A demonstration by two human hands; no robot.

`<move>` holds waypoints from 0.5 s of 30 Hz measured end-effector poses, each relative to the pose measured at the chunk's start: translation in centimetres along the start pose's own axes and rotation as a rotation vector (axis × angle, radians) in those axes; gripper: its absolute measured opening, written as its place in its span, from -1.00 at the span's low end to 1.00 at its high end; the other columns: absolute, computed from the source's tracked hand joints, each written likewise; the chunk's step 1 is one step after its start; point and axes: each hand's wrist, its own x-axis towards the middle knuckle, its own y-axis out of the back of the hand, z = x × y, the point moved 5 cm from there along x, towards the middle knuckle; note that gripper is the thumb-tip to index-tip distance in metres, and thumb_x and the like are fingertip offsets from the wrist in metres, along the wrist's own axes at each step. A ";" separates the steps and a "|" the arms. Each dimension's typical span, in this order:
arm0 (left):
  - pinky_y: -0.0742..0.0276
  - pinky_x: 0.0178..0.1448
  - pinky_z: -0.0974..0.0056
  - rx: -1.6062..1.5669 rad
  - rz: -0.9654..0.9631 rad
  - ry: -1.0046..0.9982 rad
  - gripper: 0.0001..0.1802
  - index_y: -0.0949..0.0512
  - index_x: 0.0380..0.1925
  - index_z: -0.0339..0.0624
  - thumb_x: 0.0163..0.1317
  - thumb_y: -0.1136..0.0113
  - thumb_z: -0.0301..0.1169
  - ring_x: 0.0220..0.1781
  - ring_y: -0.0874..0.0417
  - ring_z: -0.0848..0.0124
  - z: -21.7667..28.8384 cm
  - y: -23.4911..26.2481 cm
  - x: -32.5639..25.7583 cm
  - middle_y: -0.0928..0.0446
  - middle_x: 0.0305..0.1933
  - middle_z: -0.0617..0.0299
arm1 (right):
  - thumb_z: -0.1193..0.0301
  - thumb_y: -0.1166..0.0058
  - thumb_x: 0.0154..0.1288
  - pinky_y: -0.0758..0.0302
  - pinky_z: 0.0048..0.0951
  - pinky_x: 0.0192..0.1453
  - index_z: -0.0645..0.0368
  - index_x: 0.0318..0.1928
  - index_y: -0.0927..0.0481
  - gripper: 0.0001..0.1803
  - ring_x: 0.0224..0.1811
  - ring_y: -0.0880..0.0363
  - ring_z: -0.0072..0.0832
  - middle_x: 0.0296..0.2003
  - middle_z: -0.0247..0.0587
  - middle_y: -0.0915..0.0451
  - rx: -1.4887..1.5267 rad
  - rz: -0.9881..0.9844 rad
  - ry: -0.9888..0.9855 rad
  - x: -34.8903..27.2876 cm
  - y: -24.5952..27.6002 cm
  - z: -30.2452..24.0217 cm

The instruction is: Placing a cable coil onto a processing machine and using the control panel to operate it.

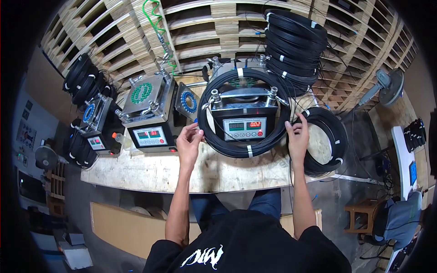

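Note:
A large coil of black cable (249,151), bound with white ties, hangs around the front of a polishing machine (255,112) with metal corner posts and a lit red display. At the coil's left edge is my left hand (187,144). Its fingers are curled together near a small blue piece (196,122), and what they grip is too small to make out. My right hand (297,139) is at the coil's right edge, thumb close to the cable and fingers apart. Just to its right lies another black cable coil (339,142) on the wooden bench (218,178).
Two more polishing machines (150,136) (96,144) stand to the left, with a small orange-capped bottle (117,136) between them. Tall stacks of cable coils (291,50) (84,84) rise behind. Wooden pallets (207,27) back the bench; a fan (390,88) and stool (361,218) are at right.

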 end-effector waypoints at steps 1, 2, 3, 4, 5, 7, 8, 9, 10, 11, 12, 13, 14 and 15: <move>-0.56 -0.16 0.42 -0.025 -0.005 0.017 -0.64 -0.54 0.10 -0.39 0.32 -0.30 -0.55 -0.30 -0.62 0.54 -0.1 0.3 0.3 -0.65 -0.27 0.20 | 0.38 -0.32 0.35 -0.34 -0.61 -0.30 0.16 0.32 -0.46 -0.43 -0.40 -0.31 -0.67 -0.38 -0.43 -0.36 0.045 -0.050 -0.019 0.4 -0.4 0.2; -0.55 -0.17 0.43 -0.051 -0.009 0.033 -0.63 -0.53 0.11 -0.39 0.31 -0.31 -0.55 -0.30 -0.61 0.55 -0.1 0.6 0.5 -0.65 -0.27 0.21 | 0.38 -0.32 0.35 -0.29 -0.65 -0.35 0.18 0.31 -0.46 -0.44 -0.43 -0.28 -0.72 -0.44 -0.48 -0.32 0.120 -0.058 -0.011 0.6 -0.8 0.3; -0.55 -0.20 0.44 -0.017 -0.022 0.019 -0.61 -0.54 0.11 -0.36 0.31 -0.33 -0.50 -0.30 -0.59 0.57 -0.7 0.8 0.9 -0.62 -0.29 0.26 | 0.38 -0.32 0.35 -0.29 -0.66 -0.34 0.19 0.31 -0.45 -0.43 -0.43 -0.28 -0.73 -0.43 -0.48 -0.32 0.135 -0.081 -0.007 0.4 -0.9 0.3; -0.55 -0.20 0.44 -0.017 -0.022 0.019 -0.61 -0.54 0.11 -0.36 0.31 -0.33 -0.50 -0.30 -0.59 0.57 -0.8 0.8 0.9 -0.62 -0.29 0.26 | 0.38 -0.32 0.35 -0.30 -0.66 -0.34 0.20 0.32 -0.44 -0.42 -0.43 -0.28 -0.73 -0.43 -0.48 -0.32 0.153 -0.108 -0.003 0.3 -1.1 0.2; -0.54 -0.21 0.45 0.027 -0.019 0.028 -0.59 -0.54 0.13 -0.32 0.31 -0.34 -0.46 -0.30 -0.58 0.58 -0.9 0.8 0.8 -0.60 -0.29 0.29 | 0.38 -0.32 0.35 -0.30 -0.66 -0.34 0.20 0.32 -0.44 -0.42 -0.43 -0.28 -0.73 -0.43 -0.48 -0.32 0.153 -0.109 -0.003 0.2 -1.1 0.2; -0.53 -0.23 0.46 0.070 -0.013 0.039 -0.57 -0.53 0.15 -0.29 0.31 -0.35 -0.43 -0.30 -0.57 0.60 -1.0 0.7 0.6 -0.59 -0.29 0.33 | 0.38 -0.35 0.33 -0.33 -0.65 -0.32 0.20 0.36 -0.40 -0.35 -0.40 -0.29 -0.72 -0.39 -0.46 -0.34 0.162 -0.141 -0.023 -0.3 -1.1 0.3; -0.51 -0.24 0.46 0.061 -0.012 0.021 -0.55 -0.52 0.18 -0.25 0.33 -0.35 -0.38 -0.29 -0.56 0.60 -0.9 0.6 0.4 -0.57 -0.27 0.34 | 0.38 -0.35 0.33 -0.33 -0.65 -0.32 0.20 0.36 -0.40 -0.35 -0.40 -0.29 -0.72 -0.39 -0.46 -0.34 0.161 -0.143 -0.024 -0.6 -1.0 0.2; -0.50 -0.24 0.47 0.052 -0.010 0.003 -0.53 -0.51 0.21 -0.21 0.34 -0.35 -0.34 -0.28 -0.55 0.60 -0.8 0.4 0.3 -0.56 -0.25 0.35 | 0.38 -0.36 0.31 -0.34 -0.65 -0.31 0.19 0.38 -0.38 -0.32 -0.39 -0.30 -0.71 -0.34 -0.43 -0.34 0.172 -0.127 -0.014 -1.0 -0.9 0.0; -0.50 -0.24 0.47 0.054 -0.007 0.002 -0.53 -0.51 0.21 -0.21 0.34 -0.35 -0.34 -0.28 -0.55 0.60 -1.0 0.4 0.2 -0.56 -0.25 0.35 | 0.37 -0.38 0.29 -0.35 -0.64 -0.29 0.18 0.39 -0.35 -0.28 -0.38 -0.31 -0.70 -0.30 -0.41 -0.35 0.185 -0.112 -0.002 -1.3 -0.9 -0.6; -0.50 -0.24 0.47 0.045 0.009 0.014 -0.51 -0.50 0.22 -0.18 0.35 -0.34 -0.31 -0.27 -0.55 0.61 -1.4 0.5 0.2 -0.56 -0.24 0.34 | 0.37 -0.38 0.29 -0.35 -0.64 -0.29 0.18 0.39 -0.35 -0.28 -0.38 -0.31 -0.70 -0.30 -0.41 -0.35 0.187 -0.115 -0.002 -1.7 -1.1 -1.2; -0.50 -0.24 0.47 0.036 0.026 0.025 -0.50 -0.49 0.24 -0.16 0.36 -0.34 -0.28 -0.26 -0.54 0.61 -1.6 0.5 0.2 -0.56 -0.22 0.34 | 0.37 -0.38 0.29 -0.36 -0.64 -0.28 0.17 0.40 -0.34 -0.27 -0.36 -0.32 -0.69 -0.26 -0.38 -0.35 0.161 -0.081 0.023 -2.2 -1.1 -2.0; -0.53 -0.16 0.42 0.065 0.031 0.000 -0.52 -0.50 0.23 -0.16 0.39 -0.30 -0.24 -0.17 -0.55 0.54 -1.2 0.3 -0.2 -0.54 -0.11 0.26 | 0.38 -0.38 0.28 -0.36 -0.63 -0.27 0.15 0.41 -0.33 -0.25 -0.34 -0.33 -0.68 -0.22 -0.35 -0.35 0.135 -0.046 0.049 -2.6 -1.0 -2.8; -0.53 -0.16 0.42 0.067 0.035 -0.002 -0.52 -0.50 0.23 -0.16 0.39 -0.30 -0.24 -0.17 -0.55 0.54 -1.0 0.0 -0.5 -0.54 -0.11 0.26 | 0.38 -0.38 0.28 -0.36 -0.63 -0.27 0.15 0.41 -0.33 -0.25 -0.34 -0.33 -0.68 -0.22 -0.35 -0.35 0.139 -0.049 0.051 -2.9 -1.2 -3.4; -0.53 -0.10 0.36 0.166 0.121 -0.121 -0.53 -0.49 0.22 -0.17 0.39 -0.29 -0.24 -0.11 -0.55 0.48 -0.3 -0.2 -0.9 -0.51 -0.05 0.21 | 0.38 -0.36 0.30 -0.37 -0.63 -0.27 0.15 0.40 -0.35 -0.28 -0.33 -0.33 -0.67 -0.21 -0.34 -0.35 0.098 -0.027 0.063 -3.2 -1.3 -4.0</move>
